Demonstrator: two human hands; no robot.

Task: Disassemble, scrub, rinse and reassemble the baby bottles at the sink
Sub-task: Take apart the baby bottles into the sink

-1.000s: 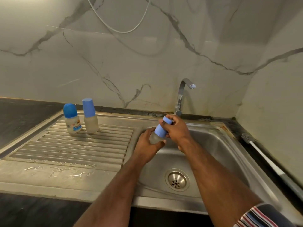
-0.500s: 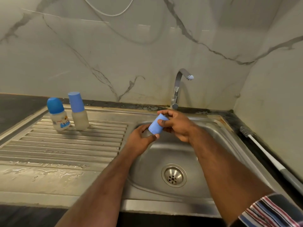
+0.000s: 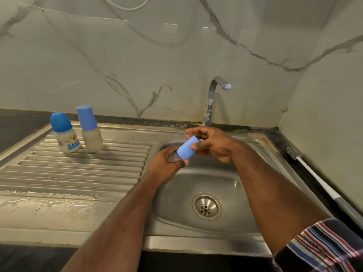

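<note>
A pale marble-look wall (image 3: pixel 176 55) backs a steel sink (image 3: pixel 245 189) set into a dark table (image 3: pixel 17 124), with the chrome tap (image 3: pixel 213 95) rising at the rear of the basin. Over the basin, in front of the tap and to its left, the person holds a small baby bottle (image 3: pixel 173 157) tilted with its light-blue cap (image 3: pixel 187 149) pointing up toward the tap. The left hand (image 3: pixel 167 163) is curled round the bottle's cloudy body, and the right hand (image 3: pixel 214 146) pinches the cap between thumb and fingers; the cap sits on the bottle's neck, and whether it is loosened I cannot tell. Below the tap, the round drain (image 3: pixel 206 206) lies in the basin floor. On the ribbed drainboard (image 3: pixel 78 173) far left of the tap stand two more capped bottles, upright and just beside each other: a squat one with a printed label (image 3: pixel 65 138) and a taller plain one (image 3: pixel 90 130). To the right of the tap, a long white-handled bottle brush (image 3: pixel 314 177) lies along the sink's edge by the side wall. A striped sleeve (image 3: pixel 324 246) shows on the right arm.
</note>
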